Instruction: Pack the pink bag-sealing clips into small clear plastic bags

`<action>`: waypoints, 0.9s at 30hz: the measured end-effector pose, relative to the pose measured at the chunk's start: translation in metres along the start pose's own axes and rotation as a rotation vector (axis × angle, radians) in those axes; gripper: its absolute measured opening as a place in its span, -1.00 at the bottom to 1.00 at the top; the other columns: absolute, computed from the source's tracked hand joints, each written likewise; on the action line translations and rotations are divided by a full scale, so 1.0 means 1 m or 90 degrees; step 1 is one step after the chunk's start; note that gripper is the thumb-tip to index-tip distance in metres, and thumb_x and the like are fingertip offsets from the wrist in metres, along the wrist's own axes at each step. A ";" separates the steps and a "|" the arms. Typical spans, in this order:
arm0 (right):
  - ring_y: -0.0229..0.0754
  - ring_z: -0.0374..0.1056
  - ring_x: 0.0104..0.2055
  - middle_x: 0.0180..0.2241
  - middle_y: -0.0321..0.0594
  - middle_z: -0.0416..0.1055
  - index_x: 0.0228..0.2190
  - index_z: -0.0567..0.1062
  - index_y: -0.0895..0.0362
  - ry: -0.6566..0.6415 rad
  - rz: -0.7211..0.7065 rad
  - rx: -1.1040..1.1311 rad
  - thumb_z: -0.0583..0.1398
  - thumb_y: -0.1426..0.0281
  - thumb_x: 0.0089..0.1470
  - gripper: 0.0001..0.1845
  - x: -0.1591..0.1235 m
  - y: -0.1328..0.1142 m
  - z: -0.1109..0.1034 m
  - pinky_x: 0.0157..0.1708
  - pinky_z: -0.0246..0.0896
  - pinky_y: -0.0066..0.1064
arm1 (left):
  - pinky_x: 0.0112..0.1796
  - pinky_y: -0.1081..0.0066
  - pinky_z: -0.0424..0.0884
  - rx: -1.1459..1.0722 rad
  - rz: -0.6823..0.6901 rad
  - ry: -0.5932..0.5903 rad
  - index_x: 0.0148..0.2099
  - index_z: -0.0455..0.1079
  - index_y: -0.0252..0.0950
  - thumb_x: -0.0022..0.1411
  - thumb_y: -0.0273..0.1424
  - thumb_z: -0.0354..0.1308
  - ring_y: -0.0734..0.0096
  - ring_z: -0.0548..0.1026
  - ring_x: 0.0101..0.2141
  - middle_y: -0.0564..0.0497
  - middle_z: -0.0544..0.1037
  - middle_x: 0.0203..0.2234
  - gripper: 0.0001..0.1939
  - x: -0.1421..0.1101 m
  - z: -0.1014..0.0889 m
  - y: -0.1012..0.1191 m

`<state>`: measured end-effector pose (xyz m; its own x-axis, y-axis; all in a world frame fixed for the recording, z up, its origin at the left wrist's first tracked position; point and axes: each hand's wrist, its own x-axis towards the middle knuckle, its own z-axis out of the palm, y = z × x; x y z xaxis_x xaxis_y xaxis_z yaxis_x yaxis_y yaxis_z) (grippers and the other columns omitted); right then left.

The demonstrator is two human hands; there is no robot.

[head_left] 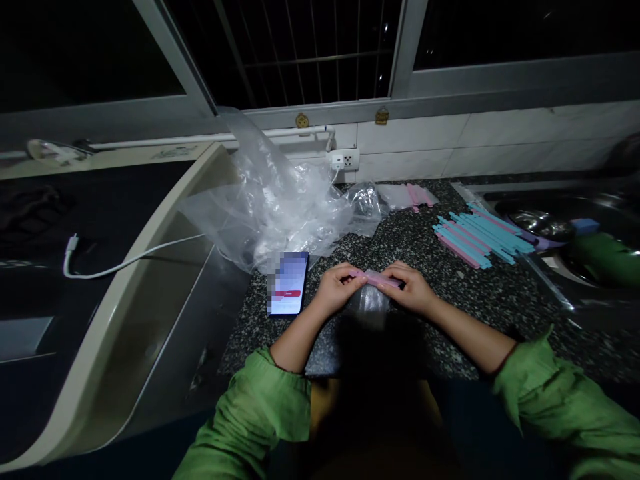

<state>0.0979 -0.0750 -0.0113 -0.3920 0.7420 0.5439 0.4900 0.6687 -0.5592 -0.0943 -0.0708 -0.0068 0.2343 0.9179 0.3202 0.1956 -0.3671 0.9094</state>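
Observation:
Between my two hands, just above the counter, lies a pink bag sealing clip (pixel 383 278) with a small clear plastic bag (pixel 373 305) hanging from its middle. My left hand (pixel 339 285) pinches the clip's left end. Near the other end, the fingers of my right hand (pixel 409 287) are closed on the same clip. Whether the clip is fully pressed onto the bag cannot be made out. A phone (pixel 289 283) with a lit screen rests beside my left wrist. Several blue and pink clips (pixel 480 235) are piled to the right, beyond my right hand.
Crumpled clear plastic bags (pixel 295 207) fill the back left of the speckled counter (pixel 410 227). Small bags with pink clips (pixel 419 196) lie by the wall. A sink (pixel 540 193) holds dishes at right. A white cable (pixel 135 260) crosses the appliance (pixel 165 220) at left.

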 end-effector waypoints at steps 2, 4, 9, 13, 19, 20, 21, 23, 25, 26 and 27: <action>-0.24 0.26 -0.45 -0.54 -0.24 0.40 -0.47 0.45 0.12 -0.003 0.001 0.002 0.15 0.24 0.02 -0.79 0.000 0.001 0.000 -0.45 0.17 -0.40 | -0.46 0.47 0.26 0.004 0.010 0.000 -0.51 0.48 -0.31 0.00 -0.21 0.18 0.47 0.35 -0.51 0.02 0.43 -0.59 -0.75 0.000 0.000 -0.001; -0.24 0.26 -0.44 -0.53 -0.23 0.40 -0.47 0.46 0.12 -0.003 0.004 0.007 0.15 0.23 0.02 -0.78 0.000 0.001 0.000 -0.44 0.17 -0.40 | -0.47 0.47 0.26 0.011 0.018 0.000 -0.50 0.48 -0.30 0.00 -0.21 0.17 0.48 0.35 -0.52 0.02 0.43 -0.60 -0.75 0.000 0.000 -0.003; -0.23 0.27 -0.43 -0.53 -0.23 0.40 -0.48 0.46 0.11 -0.003 0.017 0.010 0.16 0.24 0.01 -0.80 -0.001 0.001 0.001 -0.43 0.18 -0.39 | -0.48 0.46 0.26 0.025 0.032 0.003 -0.50 0.49 -0.31 0.02 -0.24 0.17 0.47 0.35 -0.53 0.02 0.45 -0.60 -0.76 0.000 0.000 -0.003; -0.23 0.27 -0.44 -0.54 -0.23 0.39 -0.48 0.46 0.12 -0.001 0.022 0.012 0.17 0.25 0.00 -0.80 -0.001 0.001 0.001 -0.44 0.17 -0.38 | -0.46 0.46 0.27 0.026 0.026 -0.002 -0.49 0.49 -0.31 0.03 -0.25 0.16 0.47 0.37 -0.52 0.01 0.47 -0.58 -0.77 0.000 0.000 -0.004; -0.23 0.28 -0.43 -0.53 -0.23 0.41 -0.48 0.47 0.11 -0.003 0.038 0.023 0.16 0.23 0.00 -0.79 0.000 0.000 0.001 -0.42 0.18 -0.38 | -0.47 0.48 0.24 0.020 0.004 0.001 -0.51 0.44 -0.33 0.03 -0.24 0.12 0.48 0.32 -0.52 0.04 0.38 -0.61 -0.74 0.000 0.001 -0.002; -0.23 0.28 -0.43 -0.53 -0.24 0.40 -0.49 0.46 0.11 0.000 0.041 0.025 0.16 0.22 0.00 -0.78 0.000 -0.001 0.001 -0.42 0.18 -0.38 | -0.47 0.48 0.23 0.013 -0.005 0.000 -0.50 0.43 -0.33 0.03 -0.24 0.12 0.49 0.31 -0.51 0.04 0.38 -0.60 -0.74 0.000 0.002 -0.001; -0.23 0.28 -0.44 -0.54 -0.24 0.40 -0.50 0.46 0.11 0.005 0.044 0.027 0.16 0.22 0.00 -0.78 0.000 -0.002 0.001 -0.43 0.18 -0.38 | -0.47 0.49 0.23 0.007 -0.015 -0.005 -0.48 0.43 -0.34 0.03 -0.24 0.11 0.49 0.31 -0.51 0.04 0.38 -0.59 -0.75 0.000 0.002 0.000; -0.24 0.27 -0.45 -0.54 -0.25 0.40 -0.51 0.45 0.11 0.016 0.048 0.031 0.16 0.22 0.01 -0.78 0.001 -0.003 0.000 -0.43 0.17 -0.38 | -0.47 0.50 0.21 0.006 -0.041 -0.036 -0.44 0.43 -0.34 0.01 -0.25 0.12 0.51 0.29 -0.51 0.06 0.37 -0.58 -0.76 0.000 0.003 0.001; -0.24 0.27 -0.45 -0.54 -0.25 0.40 -0.51 0.44 0.11 0.027 0.050 0.034 0.16 0.23 0.01 -0.78 0.002 -0.004 -0.002 -0.42 0.17 -0.38 | -0.49 0.52 0.18 0.034 -0.067 -0.082 -0.47 0.42 -0.34 -0.03 -0.26 0.17 0.52 0.26 -0.53 0.10 0.34 -0.61 -0.78 -0.001 0.004 0.001; -0.24 0.28 -0.45 -0.54 -0.25 0.40 -0.51 0.44 0.11 0.033 0.051 0.036 0.15 0.23 0.01 -0.79 0.002 -0.004 -0.003 -0.42 0.17 -0.38 | -0.49 0.52 0.16 0.054 -0.080 -0.103 -0.51 0.40 -0.35 -0.05 -0.26 0.18 0.53 0.24 -0.54 0.11 0.31 -0.64 -0.78 -0.001 0.005 0.000; -0.24 0.28 -0.44 -0.53 -0.25 0.40 -0.51 0.44 0.11 0.041 0.055 0.036 0.15 0.24 0.01 -0.79 0.002 -0.005 -0.004 -0.42 0.17 -0.38 | -0.50 0.51 0.15 0.070 -0.092 -0.122 -0.54 0.38 -0.35 -0.06 -0.27 0.19 0.54 0.23 -0.55 0.12 0.29 -0.66 -0.77 -0.001 0.006 -0.001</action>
<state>0.0978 -0.0766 -0.0052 -0.2981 0.7933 0.5308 0.4748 0.6057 -0.6385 -0.0893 -0.0725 -0.0095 0.3710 0.9204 0.1235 0.3401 -0.2584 0.9042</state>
